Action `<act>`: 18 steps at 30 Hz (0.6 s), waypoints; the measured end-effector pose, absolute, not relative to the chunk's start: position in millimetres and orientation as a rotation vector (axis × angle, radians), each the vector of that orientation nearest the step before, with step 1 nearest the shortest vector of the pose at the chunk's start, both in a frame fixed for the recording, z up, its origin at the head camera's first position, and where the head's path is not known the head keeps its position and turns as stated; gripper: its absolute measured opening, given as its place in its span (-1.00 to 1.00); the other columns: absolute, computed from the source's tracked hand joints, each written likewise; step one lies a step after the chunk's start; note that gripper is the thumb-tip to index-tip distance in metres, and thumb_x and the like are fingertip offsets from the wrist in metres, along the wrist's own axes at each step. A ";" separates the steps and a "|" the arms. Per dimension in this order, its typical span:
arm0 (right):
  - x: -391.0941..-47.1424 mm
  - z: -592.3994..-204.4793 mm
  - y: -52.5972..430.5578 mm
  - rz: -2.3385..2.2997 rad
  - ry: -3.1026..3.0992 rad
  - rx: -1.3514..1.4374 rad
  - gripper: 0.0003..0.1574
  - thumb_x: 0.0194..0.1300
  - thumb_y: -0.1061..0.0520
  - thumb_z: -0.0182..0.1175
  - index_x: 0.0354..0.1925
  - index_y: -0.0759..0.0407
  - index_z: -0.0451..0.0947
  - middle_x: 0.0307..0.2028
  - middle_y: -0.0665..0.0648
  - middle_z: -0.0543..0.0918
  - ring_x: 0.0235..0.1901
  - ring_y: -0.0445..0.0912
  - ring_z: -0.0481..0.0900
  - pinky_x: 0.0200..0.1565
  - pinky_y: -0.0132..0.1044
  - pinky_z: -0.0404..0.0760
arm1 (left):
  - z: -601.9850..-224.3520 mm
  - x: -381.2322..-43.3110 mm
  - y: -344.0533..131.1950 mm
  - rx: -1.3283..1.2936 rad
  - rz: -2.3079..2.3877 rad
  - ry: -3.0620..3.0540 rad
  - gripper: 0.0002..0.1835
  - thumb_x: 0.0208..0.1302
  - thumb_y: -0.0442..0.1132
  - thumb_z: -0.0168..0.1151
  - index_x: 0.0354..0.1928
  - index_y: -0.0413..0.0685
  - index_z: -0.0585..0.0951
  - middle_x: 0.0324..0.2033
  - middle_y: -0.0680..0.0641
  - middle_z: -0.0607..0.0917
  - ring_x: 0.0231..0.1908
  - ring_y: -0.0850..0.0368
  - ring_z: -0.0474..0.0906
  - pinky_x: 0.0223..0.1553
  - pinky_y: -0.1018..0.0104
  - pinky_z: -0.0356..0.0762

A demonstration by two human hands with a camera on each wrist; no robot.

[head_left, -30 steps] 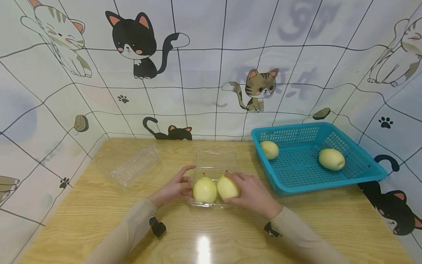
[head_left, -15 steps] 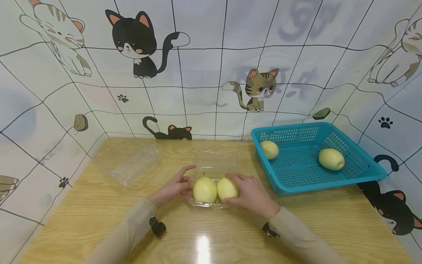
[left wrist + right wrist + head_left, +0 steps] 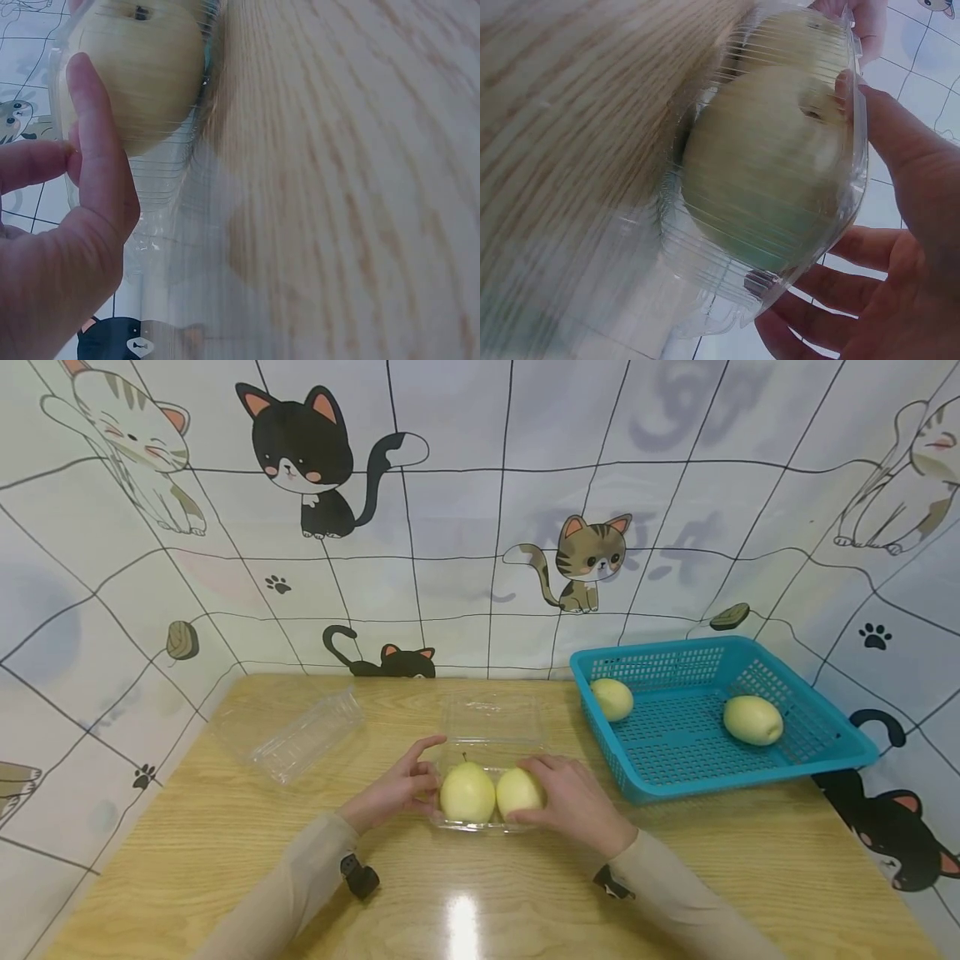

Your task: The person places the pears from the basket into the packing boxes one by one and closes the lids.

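Observation:
A clear plastic clamshell box (image 3: 480, 827) sits on the table with its lid (image 3: 492, 718) folded back. Inside, two pale yellow pears stand side by side: the left pear (image 3: 467, 793) with its stem up, and the right pear (image 3: 520, 795). My left hand (image 3: 397, 789) holds the box's left end; in the left wrist view, the thumb (image 3: 96, 127) lies along the outside wall. My right hand (image 3: 573, 802) grips the right pear at the box's right end. Its thumb (image 3: 889, 120) reaches over the rim in the right wrist view. The palm hides part of that pear.
On the right stands a blue perforated basket (image 3: 678, 785) holding a pear (image 3: 612, 699) against its left wall and another pear (image 3: 752, 720) farther right. A second clear plastic box (image 3: 307, 735) lies open at the left. A cat-print cloth (image 3: 465, 527) surrounds the table's back and sides.
The right pear has settled slightly lower in the box, and its stem has gone out of sight. My right hand moved slightly with it; my left hand has stayed in place.

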State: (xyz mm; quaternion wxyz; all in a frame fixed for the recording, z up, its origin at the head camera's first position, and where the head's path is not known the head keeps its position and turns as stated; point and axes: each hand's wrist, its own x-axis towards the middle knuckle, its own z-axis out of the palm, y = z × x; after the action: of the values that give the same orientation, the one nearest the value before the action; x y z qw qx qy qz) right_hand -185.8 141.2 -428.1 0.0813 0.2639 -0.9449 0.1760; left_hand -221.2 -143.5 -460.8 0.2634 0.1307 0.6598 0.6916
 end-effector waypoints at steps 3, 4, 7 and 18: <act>-184.9 -428.1 142.5 0.530 -2.820 0.799 -0.06 -0.12 -0.35 0.45 0.07 0.24 0.56 -0.03 0.23 0.63 -0.11 0.13 0.61 -0.10 0.04 0.57 | -461.5 -221.1 -142.6 0.352 1.870 1.789 -0.27 0.36 -0.47 -0.02 0.48 0.00 -0.04 -0.29 -0.11 0.38 -0.37 0.09 0.41 -0.24 0.04 0.66; -184.6 -428.1 142.7 0.533 -2.820 0.800 -0.06 -0.11 -0.35 0.45 0.07 0.24 0.55 -0.03 0.24 0.63 -0.11 0.13 0.61 -0.10 0.04 0.57 | -461.5 -220.9 -142.7 0.352 1.867 1.793 -0.27 0.36 -0.47 -0.02 0.48 0.01 -0.04 -0.29 -0.11 0.38 -0.37 0.09 0.42 -0.25 0.06 0.66; -183.5 -426.9 143.2 0.566 -2.827 0.795 -0.07 -0.08 -0.34 0.44 0.09 0.24 0.55 -0.01 0.25 0.62 -0.08 0.15 0.59 -0.08 0.05 0.57 | -461.7 -220.9 -143.0 0.353 1.861 1.795 -0.27 0.37 -0.46 -0.02 0.49 0.01 -0.04 -0.28 -0.11 0.38 -0.37 0.09 0.41 -0.25 0.07 0.66; -185.3 -424.0 146.5 0.693 -2.843 0.760 -0.33 0.21 -0.23 0.30 0.05 0.24 0.57 0.05 0.23 0.59 0.05 0.18 0.53 0.05 0.10 0.51 | -462.6 -221.6 -143.1 0.352 1.855 1.795 -0.26 0.36 -0.44 0.00 0.49 0.02 -0.05 -0.29 -0.11 0.37 -0.35 0.07 0.40 -0.27 0.08 0.66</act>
State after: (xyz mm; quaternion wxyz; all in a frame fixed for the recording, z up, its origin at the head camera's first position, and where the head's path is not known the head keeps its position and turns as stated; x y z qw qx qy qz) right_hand -185.3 146.5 -424.0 0.0592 0.2511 -0.9387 0.2288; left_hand -221.6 -143.1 -462.6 0.2653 0.1302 0.6643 0.6866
